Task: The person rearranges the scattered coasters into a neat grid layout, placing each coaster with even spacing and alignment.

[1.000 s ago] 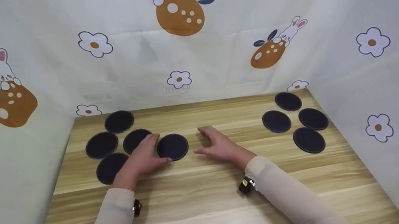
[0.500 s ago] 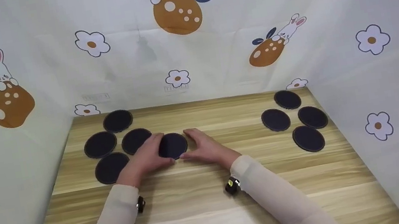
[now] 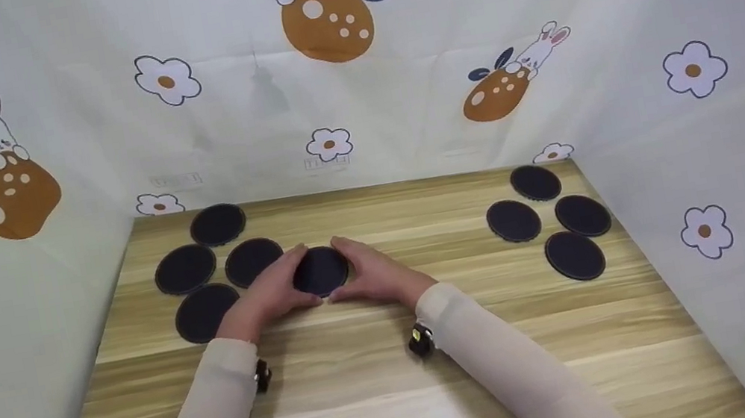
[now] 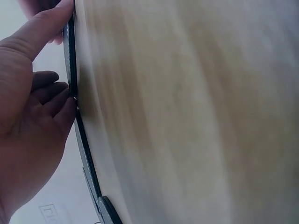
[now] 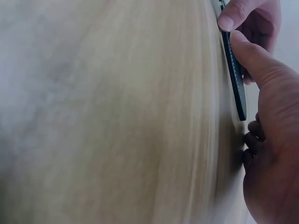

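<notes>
A round black coaster [image 3: 320, 272] with a stitched rim lies flat near the middle of the wooden table. My left hand [image 3: 271, 292] holds its left edge between thumb and fingers. From the other side, my right hand [image 3: 373, 272] holds the right edge the same way, so both thumbs nearly meet at the front. Seen edge-on in the right wrist view, the coaster [image 5: 236, 79] is thin, and the right thumb presses its rim. Close behind the left hand is another black coaster [image 3: 253, 261], partly covered by its fingers.
More black coasters [image 3: 186, 269] lie grouped at the table's left back, one [image 3: 207, 314] beside the left wrist. A second group of coasters [image 3: 513, 221] lies at the right back. Printed cloth [image 3: 397, 84] encloses the wooden table [image 3: 368, 406] on the back and sides.
My right hand has moved left up to the middle coaster, and its fingers have closed on the right edge. My left hand has shifted slightly and now grips the left edge.
</notes>
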Demonstrator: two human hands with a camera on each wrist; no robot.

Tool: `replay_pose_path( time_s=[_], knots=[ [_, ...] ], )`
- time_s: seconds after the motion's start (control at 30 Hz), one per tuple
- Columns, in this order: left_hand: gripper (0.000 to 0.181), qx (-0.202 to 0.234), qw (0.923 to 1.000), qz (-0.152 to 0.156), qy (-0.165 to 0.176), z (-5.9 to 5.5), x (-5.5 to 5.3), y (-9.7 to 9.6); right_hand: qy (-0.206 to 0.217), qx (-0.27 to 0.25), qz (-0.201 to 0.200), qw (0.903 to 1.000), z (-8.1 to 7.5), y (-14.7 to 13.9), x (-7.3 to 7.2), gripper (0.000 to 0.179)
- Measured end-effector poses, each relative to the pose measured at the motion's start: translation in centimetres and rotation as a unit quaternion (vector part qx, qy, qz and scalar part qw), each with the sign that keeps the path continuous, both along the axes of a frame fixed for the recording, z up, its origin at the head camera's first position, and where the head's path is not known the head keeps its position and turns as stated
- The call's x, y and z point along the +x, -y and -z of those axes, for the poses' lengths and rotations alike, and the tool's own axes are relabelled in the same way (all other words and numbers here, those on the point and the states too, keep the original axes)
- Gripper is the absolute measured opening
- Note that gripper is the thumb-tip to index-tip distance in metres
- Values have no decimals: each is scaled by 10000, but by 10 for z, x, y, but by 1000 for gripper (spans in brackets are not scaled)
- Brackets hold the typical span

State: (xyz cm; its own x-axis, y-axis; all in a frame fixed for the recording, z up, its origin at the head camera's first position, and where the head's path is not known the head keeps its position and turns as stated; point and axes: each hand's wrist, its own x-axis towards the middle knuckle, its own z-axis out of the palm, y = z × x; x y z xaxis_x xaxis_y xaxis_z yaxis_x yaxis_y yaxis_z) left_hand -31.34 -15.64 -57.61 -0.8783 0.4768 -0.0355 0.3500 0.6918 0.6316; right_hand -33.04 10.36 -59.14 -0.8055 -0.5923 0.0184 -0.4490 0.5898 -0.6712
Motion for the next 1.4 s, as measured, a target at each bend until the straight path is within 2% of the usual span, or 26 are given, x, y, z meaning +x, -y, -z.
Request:
replay_pose_path(
  time_s=[0.13,0.17,0.2,0.37,0.4,0.6,0.9,1.07,1.4],
  knots=[
    [102,46,10000,33,33,1,-2,2,-169,165,-55,9997,1,1,-1,107],
    [100,29,10000,56,-47,6,-5,4,-206,187,-63,9996,1,2,-2,106],
    [101,17,10000,24,33,2,-3,2,-236,183,-59,9995,2,2,-2,105],
    [97,-140,9999,-58,47,1,-2,1,-346,113,-29,9993,4,3,-1,100],
    [98,-174,9998,-88,90,-4,1,-1,-361,102,-21,9993,5,3,-1,99],
    [94,-384,9991,-85,-148,-2,-1,-3,-466,31,-32,9989,7,3,-4,96],
    [91,-673,9972,-24,-314,-6,-5,-6,-587,46,-158,9981,4,2,-7,94],
    [86,-616,9965,94,-549,-6,-8,-7,-589,17,-160,9981,1,-1,-8,93],
    [92,-292,9973,83,-665,-9,-16,-9,-402,-155,-153,9990,-12,-10,-16,90]
  ],
)
